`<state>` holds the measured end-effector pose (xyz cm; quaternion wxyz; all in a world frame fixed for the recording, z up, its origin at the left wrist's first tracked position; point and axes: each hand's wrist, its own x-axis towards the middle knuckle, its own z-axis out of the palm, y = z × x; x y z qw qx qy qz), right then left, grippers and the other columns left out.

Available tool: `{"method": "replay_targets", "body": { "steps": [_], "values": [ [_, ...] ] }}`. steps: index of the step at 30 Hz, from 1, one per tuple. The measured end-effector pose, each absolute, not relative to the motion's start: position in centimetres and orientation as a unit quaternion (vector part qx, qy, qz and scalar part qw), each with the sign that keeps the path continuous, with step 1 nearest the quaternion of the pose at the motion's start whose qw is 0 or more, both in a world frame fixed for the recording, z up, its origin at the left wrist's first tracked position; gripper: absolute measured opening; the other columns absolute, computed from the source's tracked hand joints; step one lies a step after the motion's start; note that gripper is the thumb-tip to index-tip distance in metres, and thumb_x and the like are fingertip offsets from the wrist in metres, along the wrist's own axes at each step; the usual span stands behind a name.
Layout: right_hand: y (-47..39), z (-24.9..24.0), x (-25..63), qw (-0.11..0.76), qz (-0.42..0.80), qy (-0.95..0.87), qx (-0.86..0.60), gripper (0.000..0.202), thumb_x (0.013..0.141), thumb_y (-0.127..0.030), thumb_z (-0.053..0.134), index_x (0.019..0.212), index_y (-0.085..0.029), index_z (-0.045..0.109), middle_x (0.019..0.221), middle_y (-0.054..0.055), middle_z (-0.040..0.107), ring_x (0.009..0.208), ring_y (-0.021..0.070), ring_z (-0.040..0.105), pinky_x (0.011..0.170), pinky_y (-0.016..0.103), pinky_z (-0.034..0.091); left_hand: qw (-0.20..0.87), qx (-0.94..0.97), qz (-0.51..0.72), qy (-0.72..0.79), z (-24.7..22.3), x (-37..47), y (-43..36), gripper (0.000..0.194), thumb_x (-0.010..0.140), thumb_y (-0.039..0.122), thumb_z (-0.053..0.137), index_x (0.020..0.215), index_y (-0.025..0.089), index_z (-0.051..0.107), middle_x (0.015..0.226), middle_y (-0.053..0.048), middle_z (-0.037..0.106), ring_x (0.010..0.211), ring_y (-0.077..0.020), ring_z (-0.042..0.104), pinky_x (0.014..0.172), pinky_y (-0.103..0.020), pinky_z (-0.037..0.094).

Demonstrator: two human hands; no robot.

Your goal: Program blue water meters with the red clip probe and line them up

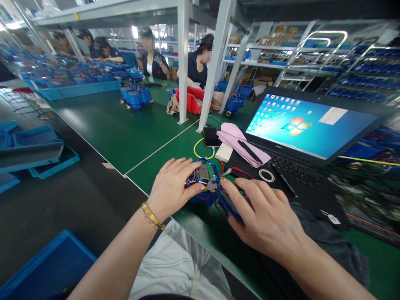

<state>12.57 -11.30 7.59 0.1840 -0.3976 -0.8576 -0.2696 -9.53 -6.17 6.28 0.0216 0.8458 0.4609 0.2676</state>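
A blue meter housing (203, 199) sits near the bench edge, with a green circuit board, a small grey display (204, 172) and coloured wires showing in it. My left hand (171, 185) grips it from the left, fingers over the far rim and thumb by a small grey metal piece (212, 186). At its right side, a dark, blue-edged cover (229, 202) is held between the thumb and fingers of my right hand (264, 212). The right index fingertip is close to a connector on red wires (225, 172). The fingers hide part of the cover.
An open laptop (312, 125) stands at the right, with pink cloths (233, 135), a phone (211, 137) and a white ring (266, 175) nearby. White posts (183, 62) rise from the green bench. Further off are blue meters (136, 96), a red bin (191, 101) and several co-workers.
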Motion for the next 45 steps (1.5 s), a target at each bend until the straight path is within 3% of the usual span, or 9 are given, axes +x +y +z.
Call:
{"method": "replay_targets", "body": {
  "steps": [6, 20, 26, 30, 32, 36, 41, 45],
  "values": [
    [-11.0, 8.3, 12.6, 0.172, -0.288, -0.862, -0.381, 0.036, 0.089, -0.030, 0.051, 0.121, -0.013, 0.055, 0.100, 0.010, 0.061, 0.080, 0.0229, 0.052, 0.059, 0.034, 0.031, 0.012, 0.847, 0.270, 0.457, 6.1, -9.5, -6.2, 0.051, 0.088, 0.052, 0.048, 0.126, 0.019, 0.051, 0.130, -0.011, 0.056, 0.122, -0.0286, 0.050, 0.105, -0.053, 0.036],
    [-10.6, 7.9, 12.7, 0.196, -0.260, -0.874, -0.361, 0.036, 0.087, -0.024, 0.052, 0.119, -0.008, 0.056, 0.096, 0.013, 0.060, 0.075, 0.0249, 0.053, 0.057, 0.034, 0.039, -0.001, 0.849, 0.266, 0.457, 6.0, -9.5, -6.3, 0.052, 0.089, 0.055, 0.043, 0.125, 0.018, 0.053, 0.129, -0.011, 0.056, 0.122, -0.0295, 0.049, 0.105, -0.054, 0.037],
    [-10.4, 7.2, 12.9, 0.229, -0.221, -0.879, -0.356, 0.036, 0.086, -0.020, 0.052, 0.119, -0.006, 0.056, 0.096, 0.013, 0.059, 0.079, 0.0245, 0.056, 0.064, 0.035, 0.047, -0.002, 0.848, 0.278, 0.451, 5.9, -9.6, -6.5, 0.053, 0.089, 0.056, 0.042, 0.124, 0.018, 0.054, 0.129, -0.012, 0.057, 0.122, -0.0293, 0.050, 0.104, -0.054, 0.037],
    [-10.6, 7.3, 13.2, 0.318, -0.200, -0.835, -0.404, 0.041, 0.086, -0.024, 0.054, 0.121, -0.003, 0.054, 0.101, 0.015, 0.058, 0.086, 0.0238, 0.057, 0.076, 0.034, 0.048, 0.002, 0.847, 0.272, 0.457, 6.0, -9.5, -6.7, 0.053, 0.088, 0.058, 0.041, 0.123, 0.020, 0.055, 0.130, -0.011, 0.056, 0.123, -0.0296, 0.049, 0.105, -0.055, 0.036],
    [-10.9, 7.3, 13.2, 0.336, -0.206, -0.813, -0.427, 0.042, 0.085, -0.027, 0.056, 0.121, -0.006, 0.054, 0.103, 0.015, 0.058, 0.088, 0.0252, 0.057, 0.076, 0.036, 0.046, 0.006, 0.848, 0.266, 0.459, 6.1, -9.6, -6.7, 0.054, 0.089, 0.057, 0.040, 0.124, 0.019, 0.053, 0.131, -0.012, 0.055, 0.124, -0.0294, 0.048, 0.105, -0.055, 0.035],
    [-11.6, 6.8, 12.8, 0.296, -0.237, -0.812, -0.443, 0.039, 0.084, -0.030, 0.056, 0.120, -0.016, 0.056, 0.106, 0.012, 0.060, 0.091, 0.0277, 0.057, 0.076, 0.039, 0.040, 0.021, 0.860, 0.238, 0.451, 6.5, -9.9, -6.6, 0.054, 0.092, 0.055, 0.034, 0.129, 0.018, 0.048, 0.135, -0.013, 0.051, 0.127, -0.0286, 0.044, 0.107, -0.054, 0.033],
    [-12.1, 6.1, 12.3, 0.288, -0.252, -0.820, -0.425, 0.037, 0.085, -0.028, 0.057, 0.121, -0.018, 0.055, 0.106, 0.010, 0.063, 0.094, 0.0257, 0.057, 0.083, 0.038, 0.037, 0.034, 0.866, 0.234, 0.441, 6.6, -10.0, -6.6, 0.079, 0.075, 0.071, 0.050, 0.131, 0.016, 0.047, 0.136, -0.016, 0.049, 0.128, -0.0321, 0.042, 0.108, -0.055, 0.031],
    [-12.0, 5.9, 12.3, 0.268, -0.284, -0.823, -0.412, 0.038, 0.084, -0.025, 0.060, 0.121, -0.018, 0.056, 0.105, 0.009, 0.064, 0.094, 0.0243, 0.057, 0.085, 0.037, 0.036, 0.033, 0.858, 0.235, 0.454, 6.4, -9.8, -6.7, 0.078, 0.075, 0.066, 0.056, 0.132, 0.015, 0.045, 0.136, -0.015, 0.049, 0.128, -0.0318, 0.042, 0.109, -0.054, 0.030]
  ]
}}
